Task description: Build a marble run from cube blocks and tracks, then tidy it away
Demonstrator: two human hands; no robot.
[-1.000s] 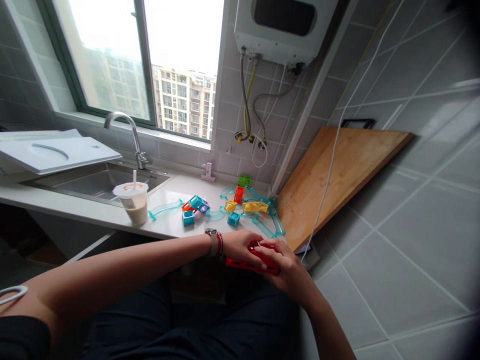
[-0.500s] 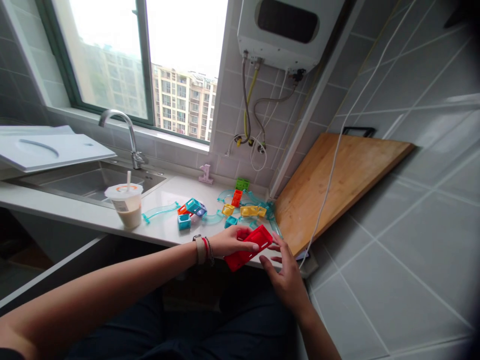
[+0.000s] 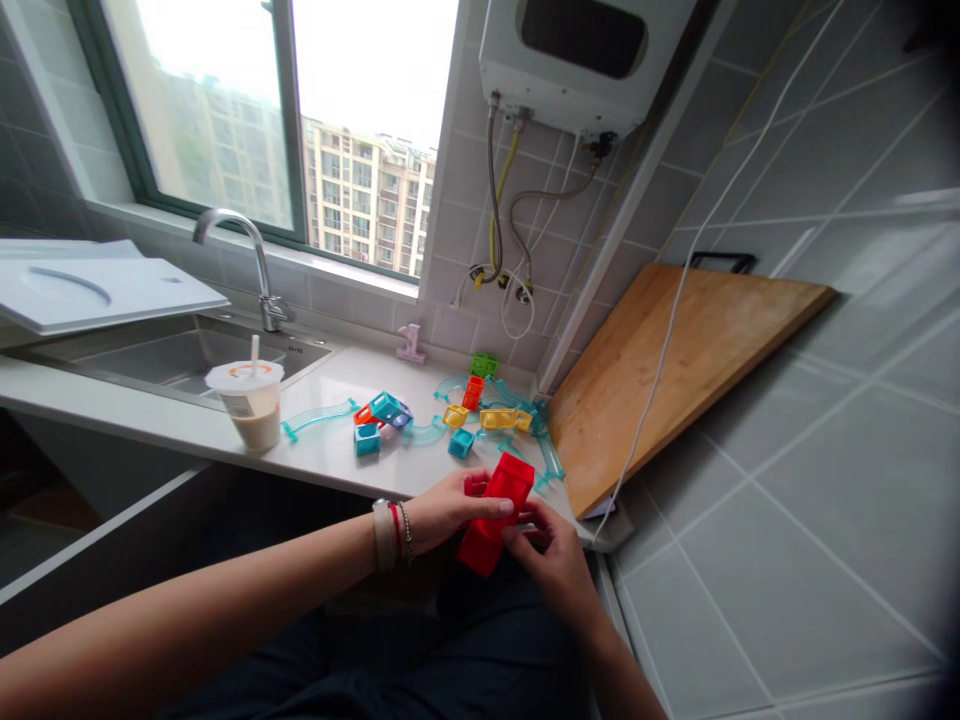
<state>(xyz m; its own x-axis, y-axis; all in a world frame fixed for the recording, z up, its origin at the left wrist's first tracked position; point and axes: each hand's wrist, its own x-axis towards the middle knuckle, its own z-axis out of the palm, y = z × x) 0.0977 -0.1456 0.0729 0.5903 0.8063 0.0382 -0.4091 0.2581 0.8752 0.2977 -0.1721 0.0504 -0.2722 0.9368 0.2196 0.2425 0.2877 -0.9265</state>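
My left hand (image 3: 461, 508) is closed on a long red marble-run block (image 3: 511, 480), thumb across its face and fingers behind it. The block is tilted in front of the counter edge. From the right, my right hand (image 3: 551, 548) grips the block's side, its thumb and bent fingers against it; some fingertips are hidden. Just beyond the hands lie a small blue block (image 3: 461, 443), a yellow block (image 3: 498, 419) and an orange block (image 3: 472, 392). Clear teal track pieces (image 3: 551, 458) lie around them.
A lidded drink cup with a straw (image 3: 253, 415) stands near the counter's front edge, by the sink (image 3: 165, 360). Several blocks (image 3: 384, 406) are heaped mid-counter. A wooden board (image 3: 675, 350) leans on the right wall, a white cable (image 3: 664, 345) hanging before it.
The red block has been turned more upright, showing a solid face. My right hand has moved left from beside the block onto its side; my left hand keeps its hold.
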